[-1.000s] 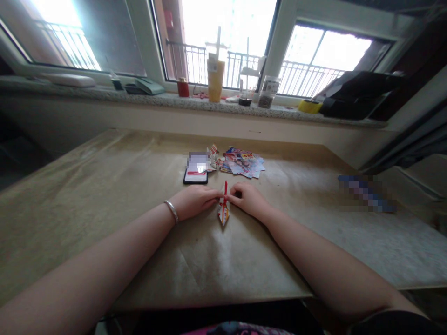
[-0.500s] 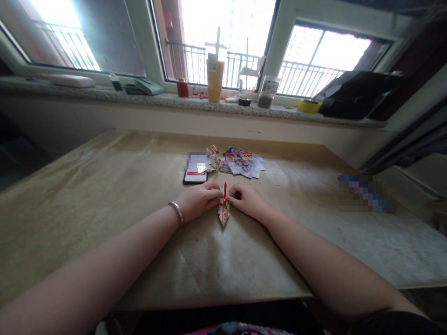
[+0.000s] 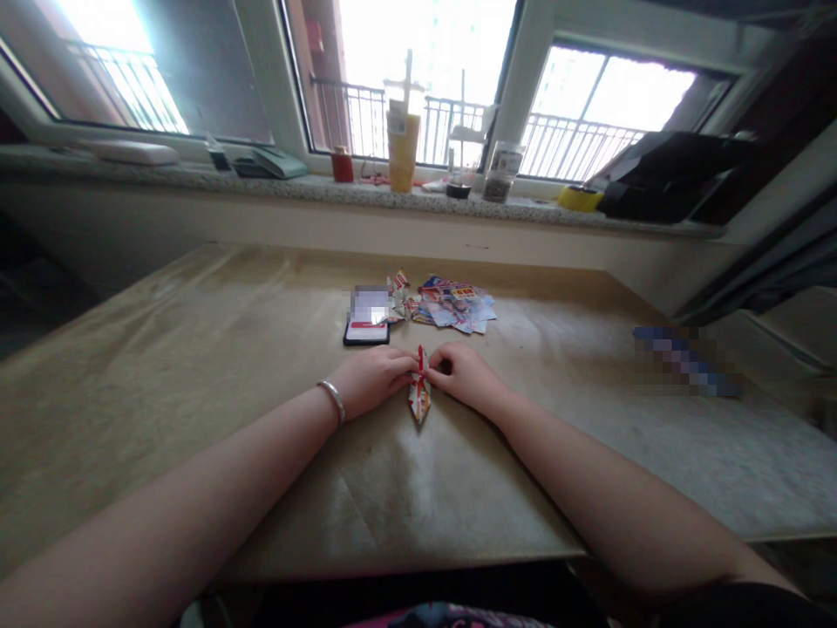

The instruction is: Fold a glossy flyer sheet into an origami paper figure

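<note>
A narrow folded piece of printed paper [image 3: 419, 405], white with red and yellow, lies on the table between my hands, its pointed end toward me. My left hand [image 3: 376, 377], with a silver bangle at the wrist, grips its left side near the upper part with closed fingers. From the right, my right hand [image 3: 461, 371] pinches the same paper between thumb and forefinger. The paper's far tip shows red above the fingertips. Just beyond my left hand lies a phone [image 3: 367, 331] with its screen lit.
Crumpled or folded paper [image 3: 400, 303] sits beside the phone, next to a pile of printed sheets [image 3: 458, 305]. A blurred blue object [image 3: 683, 362] lies at the table's right. On the windowsill stand a yellow drink cup [image 3: 404, 153], a red jar [image 3: 341, 164] and a black bag-like item [image 3: 654, 187].
The red upper strip of the folded paper looks shorter and wider, with white paper beside it. My left fingers have shifted slightly over its upper left side. My right hand is nearly still.
</note>
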### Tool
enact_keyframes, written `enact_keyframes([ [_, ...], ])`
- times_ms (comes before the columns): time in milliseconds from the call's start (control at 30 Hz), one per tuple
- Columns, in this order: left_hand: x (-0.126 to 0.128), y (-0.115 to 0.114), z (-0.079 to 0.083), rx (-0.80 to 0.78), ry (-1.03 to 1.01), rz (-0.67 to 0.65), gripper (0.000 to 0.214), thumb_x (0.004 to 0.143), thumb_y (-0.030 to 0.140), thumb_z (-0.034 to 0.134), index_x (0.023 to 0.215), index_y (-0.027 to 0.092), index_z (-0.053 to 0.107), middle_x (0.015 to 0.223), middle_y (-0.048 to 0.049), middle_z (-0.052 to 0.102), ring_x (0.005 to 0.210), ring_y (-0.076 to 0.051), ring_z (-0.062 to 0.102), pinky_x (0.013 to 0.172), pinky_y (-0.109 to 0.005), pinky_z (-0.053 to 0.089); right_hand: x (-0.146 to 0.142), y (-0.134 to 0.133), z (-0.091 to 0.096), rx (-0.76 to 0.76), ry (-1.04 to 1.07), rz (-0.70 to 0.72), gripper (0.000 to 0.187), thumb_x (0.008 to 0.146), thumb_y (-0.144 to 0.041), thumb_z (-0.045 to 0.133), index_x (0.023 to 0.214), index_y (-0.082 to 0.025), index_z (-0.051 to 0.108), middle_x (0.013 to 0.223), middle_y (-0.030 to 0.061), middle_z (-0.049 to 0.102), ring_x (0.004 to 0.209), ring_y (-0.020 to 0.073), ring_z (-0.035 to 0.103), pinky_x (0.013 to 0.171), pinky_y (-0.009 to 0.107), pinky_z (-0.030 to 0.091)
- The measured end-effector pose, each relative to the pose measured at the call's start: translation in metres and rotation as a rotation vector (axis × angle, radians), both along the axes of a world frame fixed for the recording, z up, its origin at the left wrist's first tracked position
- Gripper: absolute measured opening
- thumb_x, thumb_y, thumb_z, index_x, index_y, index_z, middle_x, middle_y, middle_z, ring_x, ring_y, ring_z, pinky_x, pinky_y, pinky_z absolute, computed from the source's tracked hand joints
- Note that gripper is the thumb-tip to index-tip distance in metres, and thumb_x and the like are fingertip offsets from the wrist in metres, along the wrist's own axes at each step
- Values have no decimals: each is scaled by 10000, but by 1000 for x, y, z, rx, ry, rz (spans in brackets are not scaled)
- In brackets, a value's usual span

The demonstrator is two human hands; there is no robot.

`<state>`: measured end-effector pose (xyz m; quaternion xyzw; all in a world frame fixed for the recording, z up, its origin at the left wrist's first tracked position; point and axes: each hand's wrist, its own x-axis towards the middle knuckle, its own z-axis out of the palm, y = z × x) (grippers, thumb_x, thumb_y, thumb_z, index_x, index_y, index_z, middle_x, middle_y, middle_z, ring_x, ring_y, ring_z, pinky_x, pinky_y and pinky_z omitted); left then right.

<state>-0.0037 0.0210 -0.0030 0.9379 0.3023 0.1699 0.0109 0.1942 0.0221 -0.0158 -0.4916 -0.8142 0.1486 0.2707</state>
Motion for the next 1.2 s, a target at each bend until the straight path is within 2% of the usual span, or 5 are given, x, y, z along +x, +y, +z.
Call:
enact_keyframes([
  [233,-1,0,0,3,23,2,194,905,259,478,973,182,643,1011,-69,673,954,-184,622,831,-300,501,-1,-9,6,26,-39,-80,135,735,-310,658,758,-187,607,742,19,635,702,149,547,628,240,383],
  [667,0,-2,2,-7,-11,-9,178,895,262,495,931,189,654,967,-64,676,946,-172,618,852,-286,490,2,-23,20,119,-281,1,191,850,-346,547,817,-219,685,853,44,688,816,175,604,675,261,405],
  [967,1,-4,2,21,9,-8,193,896,232,483,941,175,662,1097,-81,642,972,-186,608,850,-302,492,5,-20,16,141,-204,62,157,841,-291,560,822,-198,686,1006,54,656,887,157,590,779,258,440],
  [1100,1,-6,7,2,94,19,220,904,238,462,918,155,665,944,-87,667,852,-193,630,756,-304,510,8,-21,16,163,-245,114,165,852,-286,532,858,-214,680,972,36,671,899,170,593,772,262,434],
  [1200,-3,-7,13,-38,116,-15,213,893,247,480,988,168,654,990,-85,674,901,-192,636,798,-300,508,10,-22,17,168,-269,144,176,859,-270,515,889,-235,685,1003,31,671,912,170,597,756,256,425],
])
